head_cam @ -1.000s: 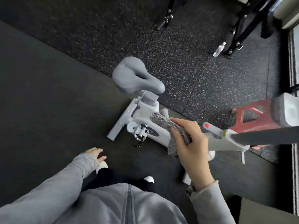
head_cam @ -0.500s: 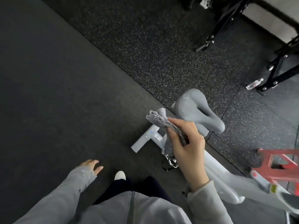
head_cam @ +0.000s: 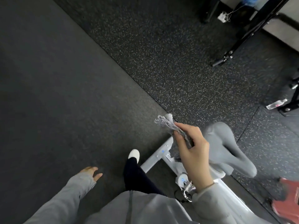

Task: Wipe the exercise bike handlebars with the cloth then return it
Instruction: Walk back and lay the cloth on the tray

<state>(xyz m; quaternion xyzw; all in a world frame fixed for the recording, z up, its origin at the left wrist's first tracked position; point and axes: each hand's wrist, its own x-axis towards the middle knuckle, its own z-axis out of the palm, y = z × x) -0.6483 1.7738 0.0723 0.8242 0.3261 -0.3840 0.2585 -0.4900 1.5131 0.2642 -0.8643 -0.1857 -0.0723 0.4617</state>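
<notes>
My right hand [head_cam: 192, 152] grips a crumpled grey cloth [head_cam: 166, 122] and holds it up in front of me, above the rear of a white exercise bike [head_cam: 161, 154]. The bike's grey saddle [head_cam: 226, 147] lies just right of that hand. Its handlebars are out of view. My left hand [head_cam: 90, 172] hangs low at the lower left with fingers loosely apart and nothing in it. Grey sleeves cover both arms.
One white shoe [head_cam: 134, 154] steps forward on the dark floor mat. A clear water bottle [head_cam: 275, 104] lies by black equipment legs [head_cam: 224, 58] at the right. A red frame [head_cam: 288, 201] shows at the lower right corner.
The view has swung left and away from the bike's front, so the handlebar dropped out of sight. My right hand keeps its hold on the cloth. A foot has stepped forward.
</notes>
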